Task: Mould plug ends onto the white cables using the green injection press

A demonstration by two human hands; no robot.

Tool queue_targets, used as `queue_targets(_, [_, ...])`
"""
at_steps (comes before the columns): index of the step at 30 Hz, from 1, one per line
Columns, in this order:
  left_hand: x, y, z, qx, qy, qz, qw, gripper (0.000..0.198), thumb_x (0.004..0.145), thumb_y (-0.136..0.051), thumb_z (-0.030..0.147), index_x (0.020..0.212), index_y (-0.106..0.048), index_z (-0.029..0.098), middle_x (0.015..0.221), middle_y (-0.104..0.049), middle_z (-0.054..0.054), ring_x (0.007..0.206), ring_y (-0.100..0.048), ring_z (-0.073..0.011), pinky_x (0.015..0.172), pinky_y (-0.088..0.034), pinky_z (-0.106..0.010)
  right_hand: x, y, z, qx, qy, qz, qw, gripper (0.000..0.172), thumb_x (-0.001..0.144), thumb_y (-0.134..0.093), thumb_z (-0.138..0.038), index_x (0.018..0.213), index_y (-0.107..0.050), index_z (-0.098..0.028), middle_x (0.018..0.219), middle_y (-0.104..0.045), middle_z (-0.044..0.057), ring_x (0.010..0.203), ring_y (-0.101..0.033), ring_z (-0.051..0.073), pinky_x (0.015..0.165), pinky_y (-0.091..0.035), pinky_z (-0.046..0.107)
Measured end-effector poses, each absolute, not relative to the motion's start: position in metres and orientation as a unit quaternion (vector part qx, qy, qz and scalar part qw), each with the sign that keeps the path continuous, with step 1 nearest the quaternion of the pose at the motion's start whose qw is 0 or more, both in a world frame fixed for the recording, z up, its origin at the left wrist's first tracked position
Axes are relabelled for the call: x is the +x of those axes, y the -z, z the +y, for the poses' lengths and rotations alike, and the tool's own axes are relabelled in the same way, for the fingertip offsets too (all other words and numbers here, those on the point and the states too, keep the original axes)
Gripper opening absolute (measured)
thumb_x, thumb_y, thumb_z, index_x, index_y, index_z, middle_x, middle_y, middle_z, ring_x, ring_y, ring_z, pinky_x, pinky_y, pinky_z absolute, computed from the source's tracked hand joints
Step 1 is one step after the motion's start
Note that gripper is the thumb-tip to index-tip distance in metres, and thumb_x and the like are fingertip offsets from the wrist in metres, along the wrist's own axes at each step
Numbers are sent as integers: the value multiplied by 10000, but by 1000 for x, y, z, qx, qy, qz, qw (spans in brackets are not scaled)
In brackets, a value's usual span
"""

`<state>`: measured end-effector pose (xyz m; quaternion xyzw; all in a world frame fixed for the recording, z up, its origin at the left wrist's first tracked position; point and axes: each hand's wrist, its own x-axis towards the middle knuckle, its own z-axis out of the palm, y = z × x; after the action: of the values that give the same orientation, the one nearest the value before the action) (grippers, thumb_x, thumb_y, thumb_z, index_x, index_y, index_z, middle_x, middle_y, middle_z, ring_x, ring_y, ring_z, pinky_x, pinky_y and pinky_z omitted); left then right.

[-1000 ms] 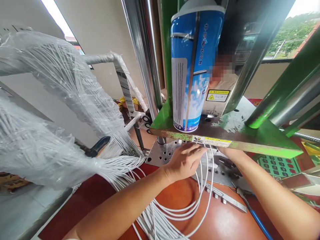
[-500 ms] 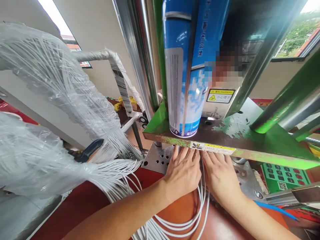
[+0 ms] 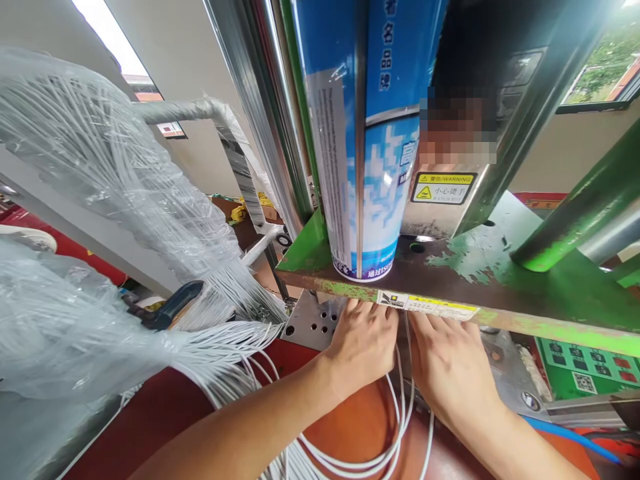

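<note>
Left hand [image 3: 361, 350] and right hand [image 3: 450, 367] side by side just under front edge of green press plate [image 3: 475, 280] — fingers extended, not clenched, any grip on cable impossible to tell. White cables [image 3: 350, 465] rise between hands from loops at bottom of frame. Blue spray can [image 3: 360, 167] upright on plate. Plastic-wrapped cable bundle [image 3: 100, 167] at upper left — strands fanning toward perforated steel plate [image 3: 313, 321].
</note>
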<state>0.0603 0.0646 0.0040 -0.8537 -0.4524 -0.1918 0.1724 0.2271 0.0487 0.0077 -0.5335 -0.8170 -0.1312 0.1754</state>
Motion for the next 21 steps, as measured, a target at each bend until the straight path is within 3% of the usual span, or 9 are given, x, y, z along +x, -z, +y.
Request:
queue_targets(3, [59,2,68,-854,201,-443,182,55,822,-565,151,825,-597,196,770,-634,-65,763,-577,-257,753,-402,-420,224,-10,46,-529,150,-819,165,308,900,-494,-132,1147,-675,-165,945,-724,101,835,-594,243,768,-328,362])
queue_targets(7, [60,9,75,-852,223,-435,189,70,845,-568,179,858,-636,185,819,-660,-84,836,-607,-267,803,-430,-425,219,0,56,-536,172,-811,159,284,898,-524,-146,1130,-688,-152,890,-710,109,819,-584,245,787,-335,376])
queue_targets(15, [66,7,80,-844,262,-425,196,186,913,-545,179,996,-708,144,1070,-718,-121,1041,-644,-269,1015,-451,-438,216,-2,66,-522,149,-816,198,315,985,-440,-161,1207,-656,-102,1102,-707,159,1019,-600,293,912,-402,430])
queue_targets(18, [62,-9,78,-849,264,-431,151,313,953,-511,165,1221,-669,133,1204,-707,-132,1144,-643,-253,1064,-457,-446,225,-11,61,-516,154,-816,209,353,1013,-404,-164,1298,-599,-88,1229,-692,160,1141,-606,272,1019,-410,440])
queue_targets(21, [35,-26,58,-856,261,-432,109,452,1032,-480,281,1465,-510,153,1401,-618,-164,1314,-580,-252,1109,-460,-455,250,-3,24,-503,152,-816,242,478,1043,-375,-232,1489,-429,-66,1466,-568,189,1382,-490,287,1151,-356,493])
